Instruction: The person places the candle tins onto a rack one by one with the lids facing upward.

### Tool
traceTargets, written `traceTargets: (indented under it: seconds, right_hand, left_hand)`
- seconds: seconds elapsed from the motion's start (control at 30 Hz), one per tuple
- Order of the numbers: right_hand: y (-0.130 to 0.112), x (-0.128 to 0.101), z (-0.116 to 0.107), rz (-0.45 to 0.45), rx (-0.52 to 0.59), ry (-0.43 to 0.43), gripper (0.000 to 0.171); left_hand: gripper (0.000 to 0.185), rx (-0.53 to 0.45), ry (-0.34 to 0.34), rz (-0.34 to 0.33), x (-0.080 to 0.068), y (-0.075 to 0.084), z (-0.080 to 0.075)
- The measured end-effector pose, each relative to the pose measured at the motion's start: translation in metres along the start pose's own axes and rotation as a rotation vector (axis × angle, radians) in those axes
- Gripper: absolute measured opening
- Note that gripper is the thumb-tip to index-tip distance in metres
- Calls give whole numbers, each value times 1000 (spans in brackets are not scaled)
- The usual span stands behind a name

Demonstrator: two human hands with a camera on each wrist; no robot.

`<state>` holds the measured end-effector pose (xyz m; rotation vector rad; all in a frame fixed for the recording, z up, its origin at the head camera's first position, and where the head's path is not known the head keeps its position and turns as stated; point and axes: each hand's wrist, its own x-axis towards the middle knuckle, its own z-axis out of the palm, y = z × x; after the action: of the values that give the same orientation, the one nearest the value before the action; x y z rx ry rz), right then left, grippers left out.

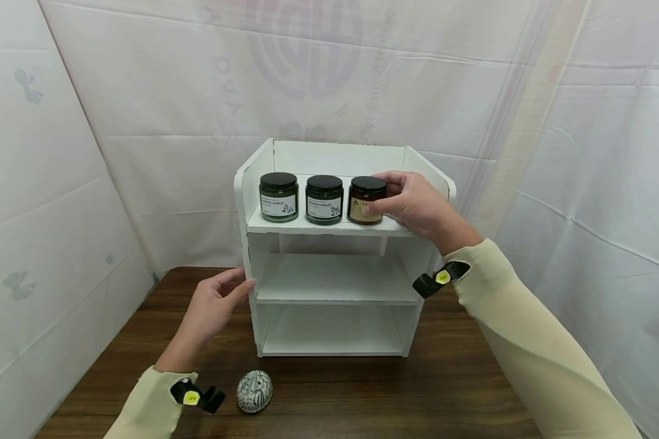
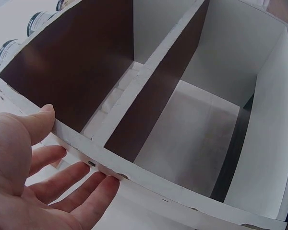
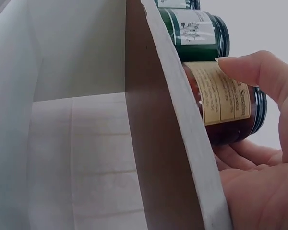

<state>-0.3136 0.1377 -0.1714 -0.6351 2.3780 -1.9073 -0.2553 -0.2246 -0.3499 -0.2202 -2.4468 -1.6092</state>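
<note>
A: Right hand (image 1: 417,204)?

B: Up at the top shelf of the white shelf unit (image 1: 329,286), fingers and thumb curled round the amber candle jar (image 1: 365,200). The right wrist view shows the thumb across the cream label and the other fingers under and behind the jar. So a grip, not a flat touch.

A: Where does that jar stand?

B: On the top shelf, rightmost of three in a row. Black lid, upright, base looks to be on the board. Just left of it is a green candle jar (image 1: 324,199), then another green jar (image 1: 279,196) at the far left end. All three sit near the front edge, close together; can't tell if they touch.

A: Left hand (image 1: 213,309)?

B: Lower down, at the left side wall of the shelf unit, level with the middle shelf. Fingers straight and loosely spread, holding nothing. In the left wrist view the thumb lies on the front edge of that side panel and the fingertips reach its outer face. Touching, not gripping.

A: Anything else?

B: A grey patterned egg-shaped ornament (image 1: 254,391) lies on the dark wooden table (image 1: 450,384), near side, left of centre, just beside the left wrist. The middle and bottom shelves show only white boards. White sheeting hangs behind and to the sides.
</note>
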Motion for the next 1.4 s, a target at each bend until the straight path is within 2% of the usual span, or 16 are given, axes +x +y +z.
traceTargets:
  seconds: [0.23, 0.47, 0.8, 1.3, 1.4]
  right_hand:
    - [-2, -5, 3, -8, -62, 19, 61]
    - [0, -18, 1, 1, -106, 59, 85]
    - [1, -34, 5, -55, -37, 70, 76]
    - [11, -62, 18, -118, -132, 214, 80]
    - [15, -69, 22, -159, -185, 245, 82]
  left_hand:
    - [60, -1, 0, 3, 2, 0, 1]
    - [59, -6, -4, 8, 2, -1, 2]
    - [60, -16, -4, -5, 3, 1, 2]
    - [60, -19, -3, 2, 3, -1, 2]
    - [61, -19, -3, -1, 3, -1, 2]
